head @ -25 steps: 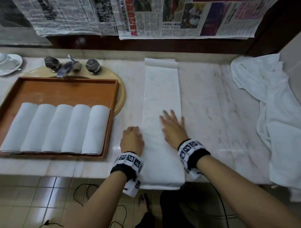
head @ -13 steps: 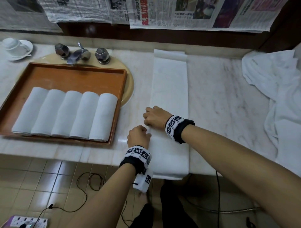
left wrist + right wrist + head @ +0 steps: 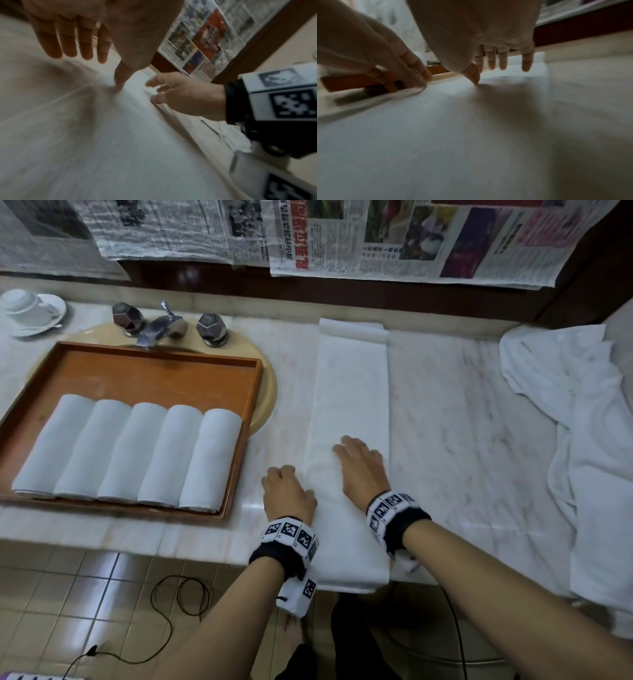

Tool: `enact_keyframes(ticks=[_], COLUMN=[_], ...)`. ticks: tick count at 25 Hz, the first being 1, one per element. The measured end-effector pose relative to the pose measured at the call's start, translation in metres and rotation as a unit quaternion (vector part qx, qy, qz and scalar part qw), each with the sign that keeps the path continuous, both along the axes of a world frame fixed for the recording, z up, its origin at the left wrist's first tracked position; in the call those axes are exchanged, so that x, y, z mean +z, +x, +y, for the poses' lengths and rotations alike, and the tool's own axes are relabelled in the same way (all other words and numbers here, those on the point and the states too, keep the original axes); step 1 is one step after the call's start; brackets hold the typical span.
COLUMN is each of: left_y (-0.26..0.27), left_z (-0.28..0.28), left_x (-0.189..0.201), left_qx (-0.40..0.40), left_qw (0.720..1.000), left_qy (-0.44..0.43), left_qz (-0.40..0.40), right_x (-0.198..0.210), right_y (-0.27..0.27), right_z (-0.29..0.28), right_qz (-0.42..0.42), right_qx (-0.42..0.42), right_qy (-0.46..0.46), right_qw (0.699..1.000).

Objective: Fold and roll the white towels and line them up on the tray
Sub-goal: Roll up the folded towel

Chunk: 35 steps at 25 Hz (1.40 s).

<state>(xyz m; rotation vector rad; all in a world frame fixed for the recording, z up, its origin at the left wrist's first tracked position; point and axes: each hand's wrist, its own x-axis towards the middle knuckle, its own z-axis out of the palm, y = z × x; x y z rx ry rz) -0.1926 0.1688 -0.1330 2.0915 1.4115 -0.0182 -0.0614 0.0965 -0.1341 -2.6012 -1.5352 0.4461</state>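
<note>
While the right hand (image 3: 361, 470) lies flat on the long towel (image 3: 352, 392), fingers spread, the left hand (image 3: 287, 494) rests open at its left edge, beside the tray (image 3: 154, 371).

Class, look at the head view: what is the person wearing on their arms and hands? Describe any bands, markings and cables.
Both forearms and hands are bare: no sleeves or gloves. Each wrist wears a black band ringed with white square tiles printed with black pixel-like markers. A white marker-printed box hangs under the left wrist. A thin black cable trails down below the right forearm.
</note>
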Motion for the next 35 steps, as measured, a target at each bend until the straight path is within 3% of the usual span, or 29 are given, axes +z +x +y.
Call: enact_keyframes(ticks=[3,5,8,10,22,24,27,28,30,31,33,35], left_y=[0.026,0.033,0.03,0.03,0.097,0.088,0.043,0.028,0.01,0.006,0.005,0.002], left_z=[-0.005,0.001,0.018,0.022,0.084,0.067,0.026,0.027,0.043,0.047,0.025,-0.011], left_x=[0.001,-0.009,-0.018,-0.017,0.001,0.009,0.0,-0.005,-0.01,-0.009,-0.002,-0.005], left_qx=[-0.251,-0.334,-0.241,-0.249,-0.241,-0.274,-0.402,-0.396,-0.281,-0.241,-0.292,-0.396], left_qw=[0.968,0.942,0.962,0.954,0.951,0.948,0.906,0.907,0.945,0.954,0.947,0.914], left_qy=[0.016,-0.013,-0.009,0.027,0.008,0.04,0.031,0.016,-0.005,-0.003,0.019,0.016], left_qz=[-0.012,0.036,0.124,0.164,0.193,0.159,0.13,0.143,0.167,0.177,0.135,0.091], right_x=[-0.011,-0.014,-0.017,-0.018,0.007,0.013,-0.001,-0.006,-0.007,-0.004,-0.001,-0.006], right_y=[0.013,0.018,0.023,0.026,0.099,0.075,0.033,0.033,0.042,0.04,0.012,-0.022], right_z=[-0.033,-0.044,-0.049,-0.047,0.023,0.018,-0.019,-0.032,-0.05,-0.055,-0.059,-0.064], right_qz=[0.026,0.038,0.037,0.038,0.113,0.073,0.079,0.093,0.099,0.09,0.08,0.081], right_qx=[-0.09,-0.077,-0.071,-0.071,-0.079,-0.036,0.027,-0.016,-0.16,-0.191,-0.11,0.0], right_qy=[-0.079,-0.12,-0.14,-0.153,-0.151,-0.134,-0.157,-0.173,-0.192,-0.193,-0.148,-0.132], right_qw=[0.992,0.989,0.987,0.985,0.979,0.988,0.984,0.98,0.963,0.958,0.98,0.988])
